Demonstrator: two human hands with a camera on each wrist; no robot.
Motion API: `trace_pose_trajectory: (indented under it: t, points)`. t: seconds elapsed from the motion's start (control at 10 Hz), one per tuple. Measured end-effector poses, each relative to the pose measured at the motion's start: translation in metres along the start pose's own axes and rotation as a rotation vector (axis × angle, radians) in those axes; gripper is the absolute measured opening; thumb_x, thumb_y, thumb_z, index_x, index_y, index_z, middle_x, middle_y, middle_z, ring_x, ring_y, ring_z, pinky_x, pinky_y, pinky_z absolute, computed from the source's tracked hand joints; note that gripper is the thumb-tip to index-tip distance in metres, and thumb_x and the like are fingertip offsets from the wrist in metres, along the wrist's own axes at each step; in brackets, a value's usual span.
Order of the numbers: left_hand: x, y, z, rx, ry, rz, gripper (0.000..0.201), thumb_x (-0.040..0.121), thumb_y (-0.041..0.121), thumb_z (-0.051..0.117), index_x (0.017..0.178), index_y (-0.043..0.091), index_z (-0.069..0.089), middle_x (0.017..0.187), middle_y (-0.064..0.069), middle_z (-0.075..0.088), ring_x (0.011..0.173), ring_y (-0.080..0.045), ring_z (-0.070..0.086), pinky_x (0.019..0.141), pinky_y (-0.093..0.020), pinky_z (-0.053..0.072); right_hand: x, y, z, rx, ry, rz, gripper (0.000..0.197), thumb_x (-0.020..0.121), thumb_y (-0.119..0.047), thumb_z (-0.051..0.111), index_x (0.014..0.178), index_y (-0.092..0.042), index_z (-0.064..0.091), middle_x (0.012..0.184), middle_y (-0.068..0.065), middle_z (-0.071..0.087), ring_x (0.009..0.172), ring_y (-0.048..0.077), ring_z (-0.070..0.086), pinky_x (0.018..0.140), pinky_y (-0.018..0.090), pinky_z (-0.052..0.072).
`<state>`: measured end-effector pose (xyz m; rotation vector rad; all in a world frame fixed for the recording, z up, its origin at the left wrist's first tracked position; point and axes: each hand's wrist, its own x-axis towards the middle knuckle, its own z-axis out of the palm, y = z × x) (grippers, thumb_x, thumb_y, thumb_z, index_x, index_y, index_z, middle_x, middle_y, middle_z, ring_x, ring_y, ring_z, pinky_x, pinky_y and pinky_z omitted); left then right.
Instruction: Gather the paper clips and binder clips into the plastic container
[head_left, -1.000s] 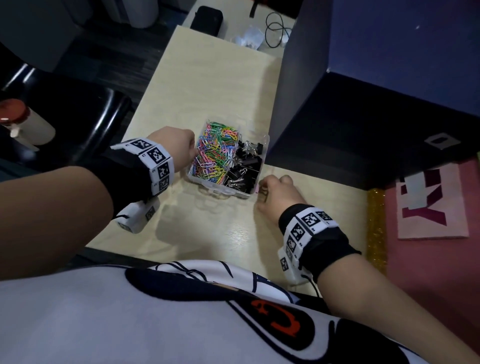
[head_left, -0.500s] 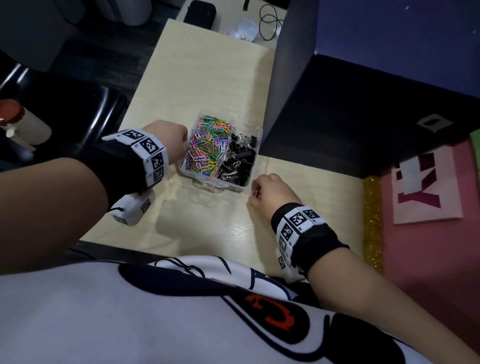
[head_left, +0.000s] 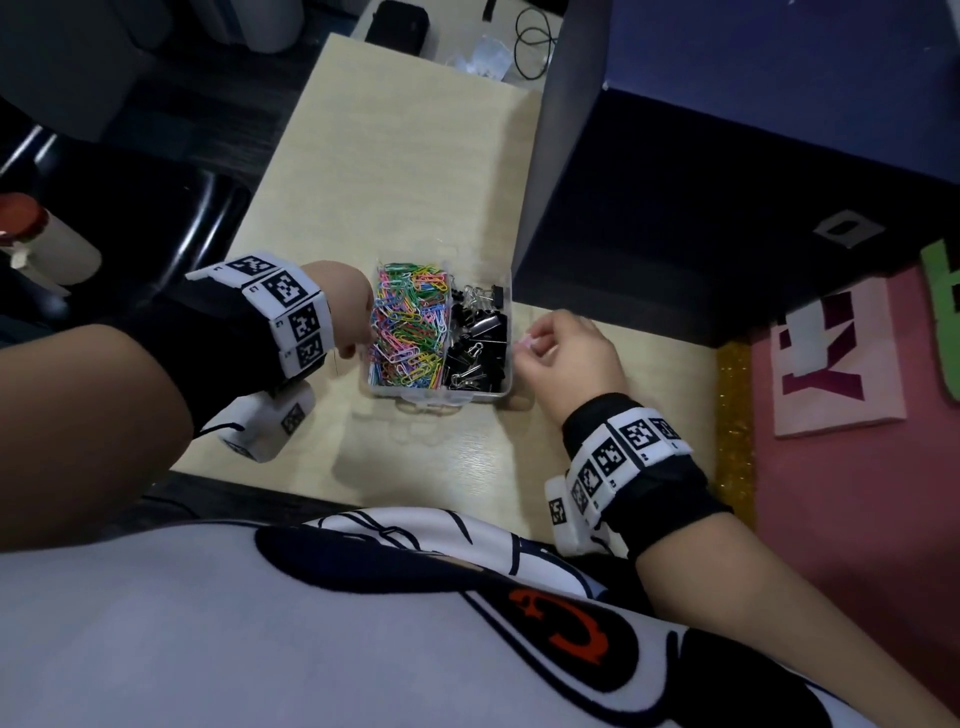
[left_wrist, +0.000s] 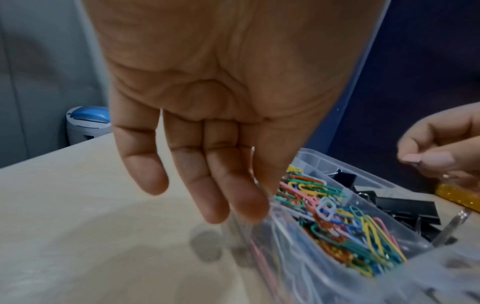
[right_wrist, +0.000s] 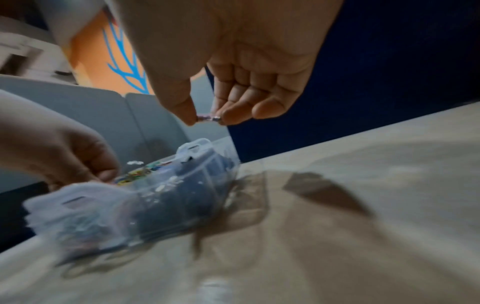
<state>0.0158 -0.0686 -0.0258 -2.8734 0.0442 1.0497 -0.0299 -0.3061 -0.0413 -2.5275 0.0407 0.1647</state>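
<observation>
A clear plastic container (head_left: 436, 397) stands on the light wooden table (head_left: 405, 171). Its left half holds coloured paper clips (head_left: 410, 325), its right half black binder clips (head_left: 478, 343). My left hand (head_left: 345, 306) rests against the container's left wall (left_wrist: 262, 232), its straight fingers (left_wrist: 215, 197) touching the rim. My right hand (head_left: 566, 353) hovers just right of the container and above the table. Its thumb and forefinger pinch a small pinkish paper clip (right_wrist: 207, 118).
A dark blue partition (head_left: 727, 130) rises right of the table. A pink board with letters (head_left: 841, 364) and a gold glitter strip (head_left: 732, 415) lie at the right. A black chair (head_left: 130, 223) stands left. A black pouch (head_left: 397, 23) and cable (head_left: 535, 41) lie on the far table.
My right hand has lifted off the table beside the container with the small clip pinched. The left hand stays at the container's left wall.
</observation>
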Motion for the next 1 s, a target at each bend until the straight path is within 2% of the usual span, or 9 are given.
trace_pose_trajectory:
  t: [0.1,0.2,0.3,0.5,0.6,0.7,0.8,0.9,1.0]
  points:
    - [-0.003,0.003,0.004,-0.004,-0.037,0.01,0.024,0.089,0.028,0.061,0.078,0.012,0.074,0.079,0.003,0.074,0.068,-0.015,0.057,0.068,-0.027,0.046,-0.001,-0.009,0.006,0.01,-0.073,-0.096,0.022,0.084,-0.038,0.063,0.099,-0.022,0.062,0.092,-0.006,0.06,0.083,0.01,0.055,0.078,0.025,0.045]
    - [-0.007,0.006,0.006,-0.003,-0.082,0.027,0.023,0.088,0.028,0.062,0.073,0.014,0.072,0.068,0.006,0.07,0.064,-0.013,0.055,0.066,-0.025,0.044,0.0,-0.005,0.006,-0.065,-0.113,-0.043,0.03,0.088,-0.041,0.057,0.11,-0.021,0.058,0.104,-0.002,0.059,0.092,0.016,0.057,0.082,0.026,0.044]
    - [-0.01,0.009,0.008,-0.044,-0.118,0.05,0.019,0.087,0.025,0.062,0.073,0.016,0.07,0.067,0.007,0.069,0.065,-0.012,0.054,0.072,-0.025,0.047,0.001,0.003,0.002,-0.206,-0.177,0.065,0.032,0.093,-0.041,0.048,0.111,-0.016,0.057,0.109,0.005,0.06,0.099,0.023,0.058,0.084,0.031,0.045]
    - [-0.012,0.015,0.009,-0.188,-0.122,0.124,0.024,0.09,0.031,0.06,0.073,0.017,0.069,0.07,0.004,0.068,0.067,-0.012,0.054,0.073,-0.028,0.045,0.0,0.007,-0.004,-0.364,-0.284,0.116,0.03,0.093,-0.032,0.042,0.101,-0.01,0.061,0.095,0.01,0.066,0.089,0.027,0.059,0.07,0.028,0.044]
    - [-0.008,0.015,0.013,-0.241,-0.122,0.164,0.032,0.09,0.034,0.06,0.063,0.018,0.067,0.071,0.002,0.069,0.063,-0.011,0.053,0.072,-0.028,0.045,0.004,0.007,-0.008,-0.414,-0.309,0.162,0.03,0.091,-0.031,0.042,0.1,-0.01,0.062,0.092,0.009,0.064,0.084,0.026,0.057,0.067,0.028,0.041]
    - [-0.006,0.013,0.015,-0.288,-0.115,0.182,0.038,0.089,0.034,0.062,0.054,0.019,0.063,0.063,0.004,0.066,0.053,-0.007,0.05,0.06,-0.022,0.04,0.009,0.004,-0.01,-0.455,-0.326,0.188,0.03,0.09,-0.029,0.041,0.099,-0.01,0.062,0.088,0.009,0.062,0.08,0.026,0.056,0.065,0.028,0.04]
    - [-0.005,0.01,0.015,-0.303,-0.125,0.201,0.035,0.088,0.036,0.063,0.058,0.018,0.064,0.061,0.006,0.067,0.052,-0.005,0.054,0.056,-0.021,0.04,0.013,0.002,-0.009,-0.489,-0.36,0.205,0.031,0.091,-0.031,0.041,0.096,-0.01,0.063,0.083,0.006,0.059,0.078,0.025,0.055,0.065,0.028,0.039]
    - [-0.005,0.003,0.011,-0.302,-0.133,0.205,0.034,0.087,0.045,0.062,0.074,0.015,0.069,0.071,0.005,0.073,0.061,-0.007,0.061,0.064,-0.023,0.046,0.015,-0.003,-0.014,-0.571,-0.403,0.228,0.04,0.095,-0.039,0.038,0.095,-0.008,0.063,0.081,0.006,0.056,0.077,0.025,0.054,0.066,0.029,0.039]
    - [-0.005,-0.007,0.006,-0.259,-0.02,0.175,0.034,0.09,0.048,0.056,0.08,0.016,0.063,0.067,0.006,0.068,0.066,-0.012,0.057,0.067,-0.025,0.042,0.017,-0.003,-0.024,-0.563,-0.388,0.231,0.048,0.096,-0.047,0.033,0.097,-0.008,0.062,0.085,0.007,0.059,0.079,0.025,0.055,0.068,0.03,0.041]
